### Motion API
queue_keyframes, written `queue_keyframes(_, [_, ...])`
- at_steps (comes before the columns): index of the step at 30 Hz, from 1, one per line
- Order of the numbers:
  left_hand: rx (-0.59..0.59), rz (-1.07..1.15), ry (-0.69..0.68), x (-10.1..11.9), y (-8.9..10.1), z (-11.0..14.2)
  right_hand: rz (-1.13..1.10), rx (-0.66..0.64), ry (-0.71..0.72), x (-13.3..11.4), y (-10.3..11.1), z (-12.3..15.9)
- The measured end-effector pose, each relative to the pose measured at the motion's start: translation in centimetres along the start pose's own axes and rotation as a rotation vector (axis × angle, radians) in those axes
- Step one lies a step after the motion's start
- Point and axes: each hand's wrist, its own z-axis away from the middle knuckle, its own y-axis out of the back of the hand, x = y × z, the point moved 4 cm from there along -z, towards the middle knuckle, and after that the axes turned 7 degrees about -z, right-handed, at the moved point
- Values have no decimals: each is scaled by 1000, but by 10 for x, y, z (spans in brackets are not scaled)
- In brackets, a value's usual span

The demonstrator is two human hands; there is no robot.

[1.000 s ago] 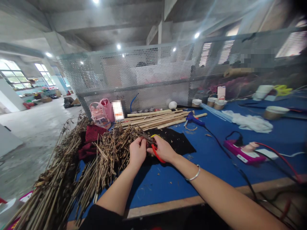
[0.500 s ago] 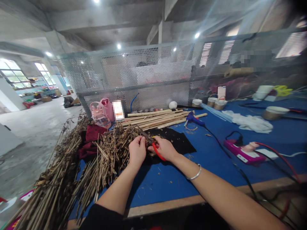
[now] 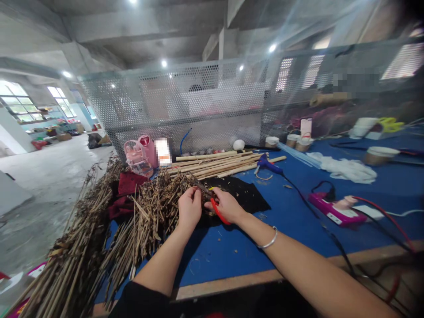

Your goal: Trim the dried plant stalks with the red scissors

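right of the dried stalks (image 3: pixel 152 216), the right hand (image 3: pixel 228 205) curls round the scissors (image 3: pixel 216 206), whose blades (image 3: pixel 200 185) slant forward-left toward them, while the left hand (image 3: pixel 190 206), nearer the stalks, pinches beside the blades, on what i cannot tell.

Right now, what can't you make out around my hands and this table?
In the head view:
Left hand: anything between its fingertips, hidden by the hand itself.
Red-handled tool: part of its handles, covered by the right hand.
Dried stalks: some lower ends, cut off by the bottom edge.
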Motion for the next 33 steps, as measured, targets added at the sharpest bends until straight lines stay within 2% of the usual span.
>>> queue_keyframes(3, [-10, -19, -17, 2, 0, 0, -8, -16, 3, 0, 0, 0])
queue_keyframes(8, [3, -82, -65, 6, 1, 2, 19, 49, 35, -3, -1, 1])
queue_keyframes(13, [12, -131, -105, 10, 3, 2, -10, 37, 5, -1, -4, 1])
queue_keyframes(21, [26, -140, -84, 7, 5, 1, 60, 1, -32, 0, 1, 0])
queue_keyframes(25, [39, -103, -45, 3, 4, 1, 115, 7, -4, -4, 2, 1])
queue_keyframes(29, [37, -112, -38, 2, 4, 0, 104, 22, 43, -6, 2, 2])
queue_keyframes(33, [31, -127, -55, 2, 4, -1, 72, 16, 19, -2, 1, 2])
